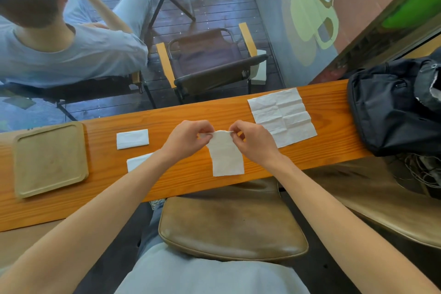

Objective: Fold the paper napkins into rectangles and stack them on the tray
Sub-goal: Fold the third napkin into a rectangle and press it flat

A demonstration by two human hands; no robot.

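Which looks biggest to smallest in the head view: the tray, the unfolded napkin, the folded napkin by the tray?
1. tray
2. unfolded napkin, close to the tray in apparent size, so that order is unsure
3. folded napkin, clearly smallest

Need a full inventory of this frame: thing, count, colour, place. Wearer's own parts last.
tray: 1, tan, left end of counter, nothing on it
folded napkins: 2, white, on counter right of tray; nearer one partly hidden by left forearm
held napkin: 1, white, counter centre, top edge pinched, lower part on the wood
unfolded napkin: 1, white, creased, flat on counter right of centre
counter: 1, orange wood, across the frame
bag: 1, black, right end of counter
stool seat: 1, brown, below counter
folding chair: 1, dark with yellow armrests, beyond the glass
seated person: 1, light blue shirt, upper left
left hand: pinching napkin's top left
right hand: pinching napkin's top right
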